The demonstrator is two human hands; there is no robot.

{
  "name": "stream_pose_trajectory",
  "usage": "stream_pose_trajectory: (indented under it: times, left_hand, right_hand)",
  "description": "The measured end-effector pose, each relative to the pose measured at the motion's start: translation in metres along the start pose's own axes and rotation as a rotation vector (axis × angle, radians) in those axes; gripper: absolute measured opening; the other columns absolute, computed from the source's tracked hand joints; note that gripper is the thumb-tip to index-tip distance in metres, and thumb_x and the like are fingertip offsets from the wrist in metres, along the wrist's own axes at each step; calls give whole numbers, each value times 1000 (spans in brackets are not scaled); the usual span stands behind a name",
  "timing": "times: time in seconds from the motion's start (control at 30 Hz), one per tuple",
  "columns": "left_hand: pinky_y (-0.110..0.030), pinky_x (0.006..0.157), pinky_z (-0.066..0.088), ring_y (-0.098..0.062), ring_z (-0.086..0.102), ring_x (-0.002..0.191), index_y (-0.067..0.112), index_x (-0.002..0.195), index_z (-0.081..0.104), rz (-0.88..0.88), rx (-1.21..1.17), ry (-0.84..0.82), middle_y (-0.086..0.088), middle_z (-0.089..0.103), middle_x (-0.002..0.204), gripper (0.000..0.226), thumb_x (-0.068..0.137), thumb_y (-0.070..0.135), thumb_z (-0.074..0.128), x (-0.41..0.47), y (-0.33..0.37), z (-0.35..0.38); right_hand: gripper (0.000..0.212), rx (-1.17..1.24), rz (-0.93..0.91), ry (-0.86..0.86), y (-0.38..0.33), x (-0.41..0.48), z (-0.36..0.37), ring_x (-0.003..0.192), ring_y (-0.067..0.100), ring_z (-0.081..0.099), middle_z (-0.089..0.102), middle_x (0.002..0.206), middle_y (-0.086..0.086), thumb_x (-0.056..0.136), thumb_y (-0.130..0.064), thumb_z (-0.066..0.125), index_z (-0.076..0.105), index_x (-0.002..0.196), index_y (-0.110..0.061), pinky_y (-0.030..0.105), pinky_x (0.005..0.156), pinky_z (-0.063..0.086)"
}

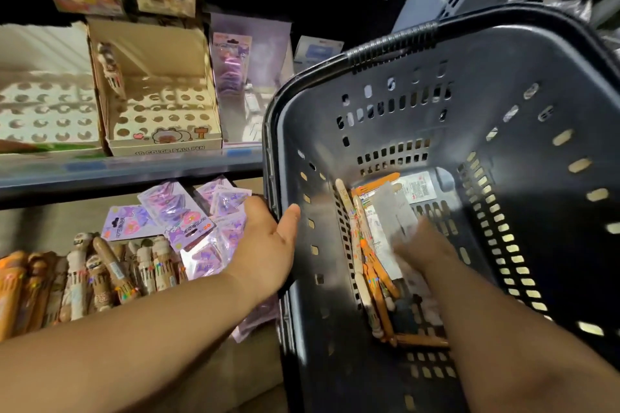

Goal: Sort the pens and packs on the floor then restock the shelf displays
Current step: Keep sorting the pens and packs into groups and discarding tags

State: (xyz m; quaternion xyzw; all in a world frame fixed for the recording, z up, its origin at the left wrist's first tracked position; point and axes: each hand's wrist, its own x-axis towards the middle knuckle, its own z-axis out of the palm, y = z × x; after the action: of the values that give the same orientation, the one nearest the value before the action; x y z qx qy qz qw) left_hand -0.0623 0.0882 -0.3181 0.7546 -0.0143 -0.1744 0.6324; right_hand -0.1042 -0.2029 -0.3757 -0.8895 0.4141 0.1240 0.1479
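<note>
Step in hand, as a guess: sorting, i.e. emptying the basket (335, 345) onto the floor piles; restock not yet begun.

Both forearms reached fwd from the bottom edge. L hand (268, 245) gripped the basket's near rim, thumb hooked inside and fingers outside the wall, w/ the basket tilted toward the person. R hand (426, 245) was down inside over the contents, blurred, so whether it pinched sth or lay spread can't be told.

Under it lay pens (365, 265) along the basket bottom, w/ a few flat packs (419, 189) beyond.

Next move prob. calls for closing the R fingers on one item, lifting it clear of the wall and laying it w/ its kind.

On the floor left of the basket lay a row of floor pens (100, 271). Purple packs (181, 214) were heaped just beyond, beside the L hand.

Farther up, on the shelf (134, 164), a display box (157, 111) showed mostly empty holes, w/ one pen in its back-left corner.
</note>
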Motion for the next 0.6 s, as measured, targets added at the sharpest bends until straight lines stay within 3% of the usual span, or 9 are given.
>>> stream_pose_trajectory:
  times: [0.17,0.27,0.3,0.37,0.47,0.6]
  left_hand:
    - [-25,67,31,-17,50,85,12,94,25,-18,-40,-136,-4,47,88,26,101,30,43,-13,22,37]
    - [-31,85,37,-32,51,113,8,108,27,-47,-43,-217,-16,51,114,32,102,35,43,-18,47,58]
    - [-31,86,39,-33,51,116,8,112,27,-57,-61,-246,-12,50,116,33,102,35,43,-18,57,66]
    - [-32,83,42,-28,52,108,13,105,29,-62,-99,-286,-5,48,106,28,102,34,46,-15,75,80]
    - [-50,90,52,-31,59,104,21,92,31,-126,-192,-312,-9,53,110,31,96,38,58,-3,97,101]
    - [-53,88,54,-33,61,101,20,96,32,-202,-214,-290,-12,56,112,42,88,46,64,8,117,126]
  right_hand:
    - [47,246,-99,-74,-2,-11,-93,96,21,58,61,106,1,74,-20,80,50,111,-20,24,70,47]
    - [40,460,-233,-109,0,-26,-143,106,24,63,68,108,0,78,-3,77,62,112,-16,28,77,49]
    - [35,513,-266,-115,2,-34,-157,104,24,65,70,106,0,80,-1,74,65,109,-18,30,78,50]
    - [33,573,-295,-129,11,-46,-178,101,19,67,71,108,1,82,-5,73,65,108,-23,34,84,51]
    - [48,786,-284,-196,33,-54,-201,105,28,68,71,114,7,72,-21,81,65,117,-21,51,98,48]
    - [32,934,-319,-200,44,-67,-229,100,28,70,73,109,5,89,-13,65,63,120,-23,49,94,50]
